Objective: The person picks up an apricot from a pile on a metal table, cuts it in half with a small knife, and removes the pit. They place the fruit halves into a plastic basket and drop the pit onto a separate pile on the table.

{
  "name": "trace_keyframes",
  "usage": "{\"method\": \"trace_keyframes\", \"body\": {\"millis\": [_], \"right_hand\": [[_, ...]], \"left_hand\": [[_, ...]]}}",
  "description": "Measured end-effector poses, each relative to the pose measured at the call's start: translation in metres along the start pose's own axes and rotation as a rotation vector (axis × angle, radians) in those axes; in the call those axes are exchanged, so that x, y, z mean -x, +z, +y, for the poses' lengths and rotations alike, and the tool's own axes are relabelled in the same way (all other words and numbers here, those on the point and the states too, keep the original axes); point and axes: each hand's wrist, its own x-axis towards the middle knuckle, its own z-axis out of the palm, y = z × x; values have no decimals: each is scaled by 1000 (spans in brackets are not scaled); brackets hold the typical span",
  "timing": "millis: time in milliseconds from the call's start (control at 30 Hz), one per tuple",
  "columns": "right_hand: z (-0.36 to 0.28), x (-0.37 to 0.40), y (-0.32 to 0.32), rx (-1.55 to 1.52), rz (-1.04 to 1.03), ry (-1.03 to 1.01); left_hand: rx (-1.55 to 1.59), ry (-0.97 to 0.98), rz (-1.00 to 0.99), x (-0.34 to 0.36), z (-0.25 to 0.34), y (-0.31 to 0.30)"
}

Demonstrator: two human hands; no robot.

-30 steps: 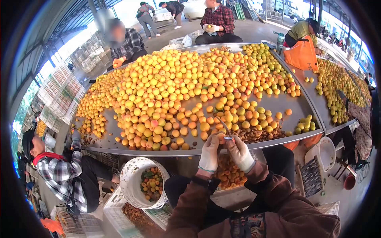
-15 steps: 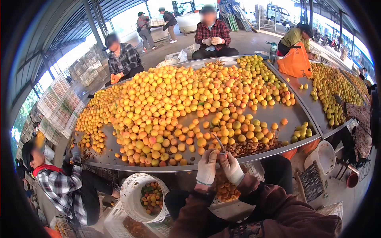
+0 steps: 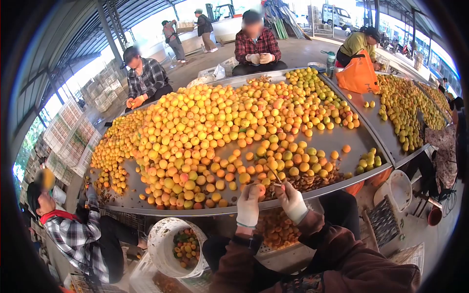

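At the near edge of the metal table [image 3: 361, 134], my left hand [image 3: 248, 207], in a white glove, is closed round an orange apricot [image 3: 261, 189]. My right hand [image 3: 294, 202], also gloved, grips a small thin knife [image 3: 272, 172] whose tip points up and to the left. The two hands are slightly apart. Beyond them lies a heap of whole apricots [image 3: 195, 132], with brown pits [image 3: 312, 181] piled closest to my hands. Beneath the hands, a crate holds opened apricot pieces [image 3: 278, 228].
A white bucket [image 3: 159, 239] with some fruit stands left of my knees. Another white bucket [image 3: 398, 188] is at the right. Co-workers sit around the table. An orange bag [image 3: 357, 73] rests at the far right, and stacked crates [image 3: 71, 132] stand left.
My hands have moved apart, and the apricot now shows more clearly in the left one. The knife has shifted slightly right. The view has turned a little.
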Motion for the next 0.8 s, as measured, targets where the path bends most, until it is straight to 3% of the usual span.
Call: {"method": "trace_keyframes", "body": {"millis": [200, 267, 367, 400, 467, 633, 800], "right_hand": [[-3, 8, 1, -136, -42, 68], [-7, 12, 4, -172, -55, 77], [-3, 17, 8, -220, -84, 53], [-1, 19, 9, -224, -110, 47], [2, 22, 12, -211, -119, 71], [-7, 25, 17, -209, -143, 12], [-9, 26, 19, -225, -160, 36]], "left_hand": [[341, -159, -31, -5, -17, -4], [151, 69, -45, -4, -23, -5], [11, 98, -47, -2, -21, -5], [-266, 244, -46, -4, -31, -9], [-11, 116, -43, 0, -18, -8], [156, 88, -25, -3, -20, -8], [102, 23, -71, 3, -6, -11]]}}
